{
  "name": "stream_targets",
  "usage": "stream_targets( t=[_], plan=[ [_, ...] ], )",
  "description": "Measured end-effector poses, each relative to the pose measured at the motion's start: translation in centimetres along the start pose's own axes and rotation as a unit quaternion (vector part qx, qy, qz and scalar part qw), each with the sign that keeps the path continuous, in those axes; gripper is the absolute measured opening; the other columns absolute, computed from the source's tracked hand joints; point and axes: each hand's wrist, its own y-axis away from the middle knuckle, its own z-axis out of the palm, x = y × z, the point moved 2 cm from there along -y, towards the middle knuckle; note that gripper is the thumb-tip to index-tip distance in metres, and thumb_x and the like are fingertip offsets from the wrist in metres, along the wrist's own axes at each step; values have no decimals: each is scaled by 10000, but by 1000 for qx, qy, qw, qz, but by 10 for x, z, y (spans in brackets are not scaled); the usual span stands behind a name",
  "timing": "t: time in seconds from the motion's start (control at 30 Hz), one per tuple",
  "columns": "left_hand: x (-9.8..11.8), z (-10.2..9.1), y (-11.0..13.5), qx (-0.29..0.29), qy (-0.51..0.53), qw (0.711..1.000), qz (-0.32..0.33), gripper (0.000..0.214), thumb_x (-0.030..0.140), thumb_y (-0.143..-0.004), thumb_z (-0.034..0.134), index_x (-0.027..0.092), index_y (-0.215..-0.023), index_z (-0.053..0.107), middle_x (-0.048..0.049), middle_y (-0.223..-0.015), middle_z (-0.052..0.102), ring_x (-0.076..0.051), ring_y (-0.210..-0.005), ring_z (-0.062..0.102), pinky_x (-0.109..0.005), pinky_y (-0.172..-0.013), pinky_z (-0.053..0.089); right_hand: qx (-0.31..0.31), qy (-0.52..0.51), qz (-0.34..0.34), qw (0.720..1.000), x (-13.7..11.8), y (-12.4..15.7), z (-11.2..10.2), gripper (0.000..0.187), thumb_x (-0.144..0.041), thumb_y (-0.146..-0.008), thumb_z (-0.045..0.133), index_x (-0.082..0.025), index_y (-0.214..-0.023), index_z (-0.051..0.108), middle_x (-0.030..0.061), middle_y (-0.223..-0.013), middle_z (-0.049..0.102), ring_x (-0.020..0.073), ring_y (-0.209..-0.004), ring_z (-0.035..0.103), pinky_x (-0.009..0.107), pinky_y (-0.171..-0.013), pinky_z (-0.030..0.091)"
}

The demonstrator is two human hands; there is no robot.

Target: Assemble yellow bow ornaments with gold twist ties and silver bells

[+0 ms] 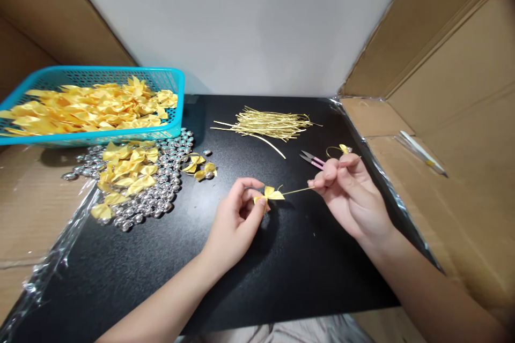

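Note:
My left hand pinches a small yellow ribbon bow between thumb and fingers, just above the table. From the bow a thin gold cord runs out to the right. My right hand has its fingers closed on the cord's far end, so the cord is stretched nearly straight. Beyond the right fingertips is another yellow bow with a gold loop; whether the hand touches it I cannot tell. Pink-handled thread snips lie beside the right hand, partly covered by it.
A turquoise basket of yellow bows stands back left. Loose bows lie among silver bells in front. Gold cord pieces are piled at the back of the black table. A white-handled cutter rests on cardboard at right.

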Motion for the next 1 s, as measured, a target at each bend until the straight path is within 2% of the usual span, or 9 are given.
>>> stream_targets(
  t=[0.13,0.27,0.43,0.63,0.8,0.9,1.0],
  plan=[
    [1,1,1,-1,-36,999,10,115,263,-924,531,217,-1027,506,38,-720,580,-116,-614,506,-222,-565,378,1,7,10,1000,-2,1,2,231,-319,-693,842,-275,-734,619,-98,-639,656,97,-586,683,240,-615,609],
    [3,1,0,1,-53,998,18,111,260,-919,530,218,-1020,512,24,-731,607,-125,-625,531,-225,-567,384,-23,6,13,1000,-2,1,2,213,-320,-734,813,-281,-758,605,-103,-656,649,83,-596,675,224,-619,598],
    [2,1,0,4,-56,998,19,124,259,-907,545,217,-1020,519,27,-709,604,-124,-603,528,-223,-544,376,-23,16,13,1000,-2,1,0,236,-345,-735,807,-284,-764,581,-105,-654,625,91,-565,643,260,-611,604],
    [0,0,0,0,-75,997,22,126,265,-913,541,219,-1027,516,20,-715,617,-129,-609,536,-226,-538,363,-20,-20,26,999,-3,1,0,220,-308,-721,822,-280,-749,606,-106,-645,629,71,-561,635,222,-613,595],
    [3,0,-1,-3,-101,994,33,80,249,-896,552,215,-924,619,19,-694,623,-118,-549,479,-236,-524,344,-1,3,21,1000,-4,0,1,263,-336,-686,838,-277,-733,587,-104,-625,609,86,-526,628,252,-581,608],
    [3,-1,-3,-18,-28,999,-6,107,256,-872,579,206,-892,672,8,-691,632,-119,-572,496,-232,-539,361,10,13,20,1000,-3,-1,-3,245,-348,-706,822,-284,-756,591,-100,-649,619,91,-566,655,237,-590,611],
    [1,-1,-5,-36,120,988,-95,107,248,-829,618,192,-885,690,10,-659,621,-91,-531,454,-202,-493,312,15,12,31,999,1,-4,-9,203,-357,-750,789,-302,-808,602,-106,-701,649,86,-641,690,217,-638,620]
  ],
)
